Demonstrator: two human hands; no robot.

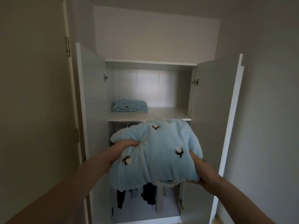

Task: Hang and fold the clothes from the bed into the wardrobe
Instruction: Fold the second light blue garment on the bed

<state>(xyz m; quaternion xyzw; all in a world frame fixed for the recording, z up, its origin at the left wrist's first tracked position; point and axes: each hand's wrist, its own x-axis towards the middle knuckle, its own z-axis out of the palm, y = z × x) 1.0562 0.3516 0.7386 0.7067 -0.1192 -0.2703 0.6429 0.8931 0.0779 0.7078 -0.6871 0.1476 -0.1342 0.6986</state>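
Note:
I hold a folded light-blue fleece garment with brown-and-white cotton-flower prints in front of the open white wardrobe. My left hand grips its left edge, thumb on top. My right hand grips its right lower edge, fingers underneath. The bundle sits just below the level of the wardrobe shelf. A second folded light-blue garment lies on the shelf's left side.
Both wardrobe doors, left door and right door, stand open to either side. Below the shelf, dark clothes hang in the lower compartment, partly hidden by the bundle. A room door is at the left.

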